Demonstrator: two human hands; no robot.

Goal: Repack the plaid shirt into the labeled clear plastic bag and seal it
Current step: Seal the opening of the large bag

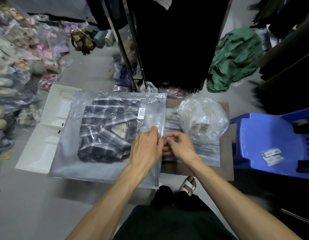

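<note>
The folded dark plaid shirt (pixel 105 130) lies inside the clear plastic bag (pixel 91 168), which rests flat on the floor in front of me. A white barcode label (pixel 141 112) is stuck on the bag near its right side. My left hand (pixel 146 148) and my right hand (pixel 179 144) meet at the bag's right edge. Both pinch the thin edge strip there (pixel 161 137) between thumb and fingers.
A white moulded tray (pixel 46 135) lies under the bag's left side. More clear bags with labels (pixel 202 118) are heaped to the right on a brown board. A blue plastic chair (pixel 271 144) holds small packets. Bagged clothes pile up on the left; a dark rack stands ahead.
</note>
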